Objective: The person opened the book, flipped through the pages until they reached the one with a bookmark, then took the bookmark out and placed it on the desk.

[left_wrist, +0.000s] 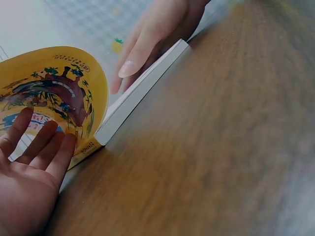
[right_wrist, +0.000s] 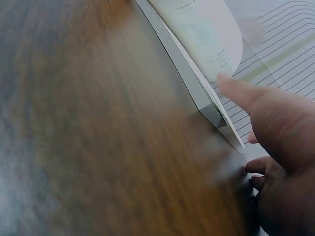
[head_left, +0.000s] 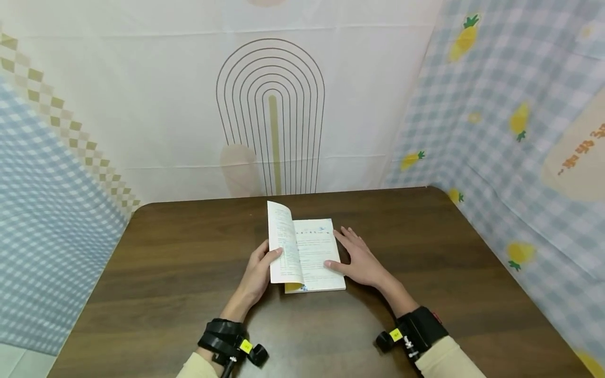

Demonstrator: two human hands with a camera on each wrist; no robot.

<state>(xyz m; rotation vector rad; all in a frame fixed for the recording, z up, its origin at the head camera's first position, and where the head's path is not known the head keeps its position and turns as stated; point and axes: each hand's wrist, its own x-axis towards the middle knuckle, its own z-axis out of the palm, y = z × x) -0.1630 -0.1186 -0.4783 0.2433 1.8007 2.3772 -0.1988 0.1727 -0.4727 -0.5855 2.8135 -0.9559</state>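
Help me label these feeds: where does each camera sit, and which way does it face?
Head: on the person's head, facing forward and down at the open book on the table; the left hand, right hand and sleeves show.
Left wrist: worn on that wrist, facing the book's yellow cover; the left hand shows, plus part of the right.
Right wrist: worn on that wrist, facing the book's page edges; only the right hand shows.
Head and right wrist views share the book, right hand and arched backdrop pattern.
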